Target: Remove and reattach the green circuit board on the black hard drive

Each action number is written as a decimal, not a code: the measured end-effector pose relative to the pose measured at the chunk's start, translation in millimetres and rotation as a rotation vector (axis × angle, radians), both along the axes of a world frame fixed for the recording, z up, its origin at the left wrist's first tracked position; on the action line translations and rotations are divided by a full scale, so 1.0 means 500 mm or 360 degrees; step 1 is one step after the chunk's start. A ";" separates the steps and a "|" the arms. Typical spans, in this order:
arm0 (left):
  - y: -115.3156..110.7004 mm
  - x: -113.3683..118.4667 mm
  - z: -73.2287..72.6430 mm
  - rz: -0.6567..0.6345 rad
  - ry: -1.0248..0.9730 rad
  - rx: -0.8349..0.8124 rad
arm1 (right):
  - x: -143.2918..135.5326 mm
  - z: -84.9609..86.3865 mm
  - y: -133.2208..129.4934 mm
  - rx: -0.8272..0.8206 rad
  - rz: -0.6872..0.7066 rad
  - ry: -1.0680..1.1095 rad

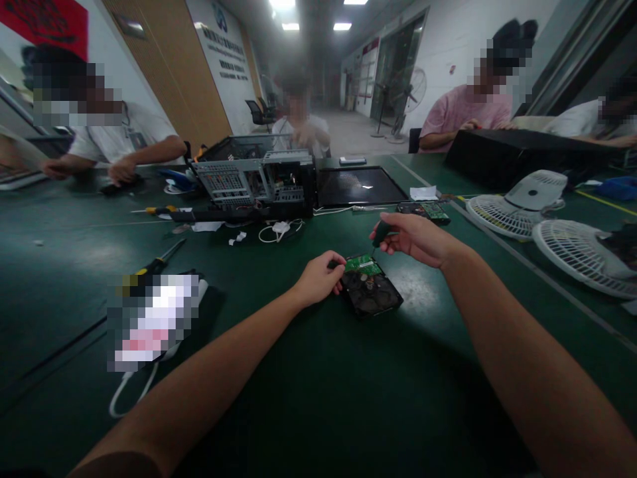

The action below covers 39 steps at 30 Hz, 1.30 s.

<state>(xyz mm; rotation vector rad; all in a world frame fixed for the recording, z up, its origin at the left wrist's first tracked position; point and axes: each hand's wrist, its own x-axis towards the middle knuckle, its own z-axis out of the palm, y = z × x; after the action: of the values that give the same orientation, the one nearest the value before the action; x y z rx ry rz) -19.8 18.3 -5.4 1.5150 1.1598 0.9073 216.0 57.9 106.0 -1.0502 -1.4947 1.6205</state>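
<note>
A hard drive (373, 292) with a green circuit board facing up lies on the dark green table (279, 411), a little right of the middle. My left hand (321, 277) is at its left edge, with thumb and fingers closed around a small dark item I cannot make out. My right hand (411, 238) grips a small screwdriver (382, 234) with a dark green handle, held upright. Its thin tip points down at the far end of the circuit board; whether it touches is too small to tell.
An open computer case (253, 182), a black panel (361, 186) and another circuit board (438, 212) lie beyond. White fan parts (582, 255) are at right. A yellow-black screwdriver (154, 265) and a cabled device (164, 318) are at left. Several people sit around.
</note>
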 end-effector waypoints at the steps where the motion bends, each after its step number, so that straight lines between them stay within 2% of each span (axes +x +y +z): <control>1: 0.000 0.000 0.001 -0.0001 -0.0001 -0.0001 | 0.000 0.000 0.000 0.0000 0.0000 -0.0012; 7: -0.003 0.000 0.005 -0.0005 0.0016 -0.0008 | 0.007 0.002 0.006 0.0056 -0.0049 -0.0139; 14: -0.001 -0.001 0.001 -0.0012 0.0001 0.0007 | 0.006 0.002 0.003 -0.0012 -0.0018 0.0019; 20: 0.000 -0.003 0.000 -0.0017 0.0013 0.0012 | 0.009 0.000 0.005 0.0043 -0.0010 -0.0038; 29: 0.000 0.000 -0.001 0.0007 0.0009 0.0003 | 0.005 0.003 -0.001 0.0007 0.0076 0.0061; 35: -0.002 0.000 0.005 0.0003 0.0011 -0.0009 | 0.005 0.003 0.000 0.0079 -0.0035 -0.0038; 39: -0.001 0.000 0.003 -0.0003 0.0006 -0.0002 | 0.007 0.001 0.001 0.0105 0.0017 -0.0016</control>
<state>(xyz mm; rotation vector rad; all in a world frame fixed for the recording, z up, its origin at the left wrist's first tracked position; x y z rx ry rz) -19.7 17.6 -4.1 1.5171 1.1614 0.9031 219.3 58.2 106.5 -1.0172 -1.5521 1.5644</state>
